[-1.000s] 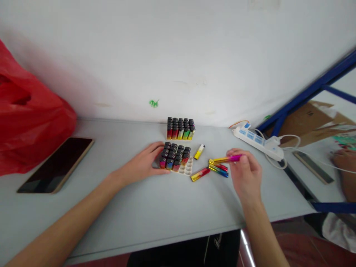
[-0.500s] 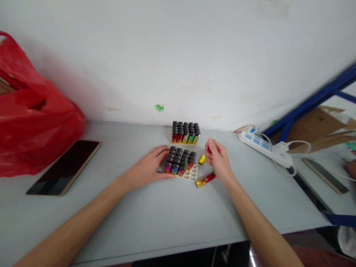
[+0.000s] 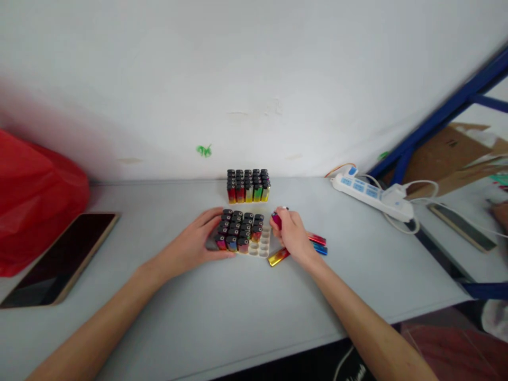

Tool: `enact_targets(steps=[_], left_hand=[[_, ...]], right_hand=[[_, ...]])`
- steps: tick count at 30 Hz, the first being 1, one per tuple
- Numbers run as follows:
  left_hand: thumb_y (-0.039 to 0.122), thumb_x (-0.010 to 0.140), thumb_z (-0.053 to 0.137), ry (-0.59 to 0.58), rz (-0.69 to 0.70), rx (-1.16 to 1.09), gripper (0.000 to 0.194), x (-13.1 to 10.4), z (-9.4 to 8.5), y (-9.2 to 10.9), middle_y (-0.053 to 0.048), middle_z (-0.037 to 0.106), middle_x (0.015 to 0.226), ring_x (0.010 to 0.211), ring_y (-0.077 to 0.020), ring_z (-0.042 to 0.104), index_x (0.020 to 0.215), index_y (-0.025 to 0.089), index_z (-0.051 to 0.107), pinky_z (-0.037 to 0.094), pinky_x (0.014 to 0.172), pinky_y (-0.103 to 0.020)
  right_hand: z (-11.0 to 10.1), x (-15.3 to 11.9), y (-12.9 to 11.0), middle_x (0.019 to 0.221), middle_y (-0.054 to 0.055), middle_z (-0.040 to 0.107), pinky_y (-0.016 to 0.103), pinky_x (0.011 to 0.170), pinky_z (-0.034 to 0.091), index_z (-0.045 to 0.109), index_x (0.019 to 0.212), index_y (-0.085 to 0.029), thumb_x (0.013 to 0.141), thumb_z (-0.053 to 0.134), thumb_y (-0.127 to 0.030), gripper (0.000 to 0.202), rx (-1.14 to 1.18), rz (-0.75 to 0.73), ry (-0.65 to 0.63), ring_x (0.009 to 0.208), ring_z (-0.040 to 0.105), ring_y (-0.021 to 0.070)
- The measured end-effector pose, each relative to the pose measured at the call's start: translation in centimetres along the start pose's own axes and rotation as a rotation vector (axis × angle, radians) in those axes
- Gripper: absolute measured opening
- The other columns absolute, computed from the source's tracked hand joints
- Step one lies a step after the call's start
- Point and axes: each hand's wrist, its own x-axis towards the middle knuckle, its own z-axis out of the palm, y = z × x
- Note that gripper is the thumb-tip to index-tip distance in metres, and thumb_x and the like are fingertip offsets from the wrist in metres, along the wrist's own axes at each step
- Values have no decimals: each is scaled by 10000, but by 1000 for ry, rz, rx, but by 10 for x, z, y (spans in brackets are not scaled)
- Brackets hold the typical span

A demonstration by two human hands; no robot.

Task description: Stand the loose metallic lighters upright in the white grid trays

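Observation:
My left hand point(image 3: 194, 241) curls around the left side of a pale tray point(image 3: 260, 247) partly filled with black-topped lighters point(image 3: 234, 230); its thumb lies along the front edge. Unfilled round slots show at the tray's right side. Just right of the tray, my right hand point(image 3: 291, 230) is closed on a purple lighter point(image 3: 277, 219). Beneath and beside that hand lie loose lighters: a yellow-and-red one point(image 3: 279, 257), a red one point(image 3: 317, 239) and a blue one point(image 3: 320, 248). Behind, a full block of lighters point(image 3: 248, 188) stands near the wall.
A phone point(image 3: 59, 259) and a red bag point(image 3: 35, 196) are at the left of the grey table point(image 3: 222, 317). A white power strip point(image 3: 371, 198) with cables lies at the right, beside a blue metal frame point(image 3: 432, 127).
The view has shifted, so table items appear further left. My right hand has moved closer to the tray, and the purple lighter in it now shows. Red and blue loose lighters have come into sight.

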Motion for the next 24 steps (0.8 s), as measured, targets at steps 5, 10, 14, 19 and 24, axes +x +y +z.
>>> enact_targets(steps=[5, 10, 14, 19, 24], left_hand=[[835, 857, 771, -11, 1, 36, 842, 0, -1, 0, -213, 637, 1568, 1430, -431, 647, 1367, 170, 696, 528, 1258, -605], [831, 863, 763, -6, 18, 54, 810, 0, -1, -3, -190, 648, 1556, 1412, -422, 662, 1361, 196, 698, 551, 1235, -618], [857, 856, 747, -14, 6, 50, 833, 0, 1, -5, -198, 638, 1563, 1430, -423, 649, 1360, 196, 692, 533, 1247, -630], [813, 866, 774, -33, -20, 46, 824, 0, -1, 0, -198, 624, 1584, 1457, -409, 630, 1391, 185, 676, 504, 1284, -593], [718, 838, 842, -22, -19, 73, 768, 0, -4, 7, -179, 639, 1580, 1425, -408, 660, 1387, 201, 700, 547, 1263, -533]], right_hand=[[3, -2, -7, 466, -46, 326, 291, 473, 227, 412, 529, -271, 943, 448, -705, 600, 124, 80, -2, 451, 291, 114], [-1, -1, -12, 460, -39, 338, 296, 472, 217, 409, 508, -270, 937, 434, -701, 608, 124, 71, 7, 439, 302, 112], [-2, 1, -6, 469, -41, 329, 298, 478, 212, 430, 528, -264, 957, 436, -651, 578, 80, 45, 33, 451, 306, 118], [-1, -1, -12, 509, -68, 283, 277, 474, 187, 504, 610, -244, 908, 549, -835, 664, 243, 117, 23, 473, 261, 110], [-5, -8, -33, 637, -68, 412, 242, 469, 254, 616, 839, -218, 915, 675, -759, 550, 623, 135, -188, 502, 308, 99]])
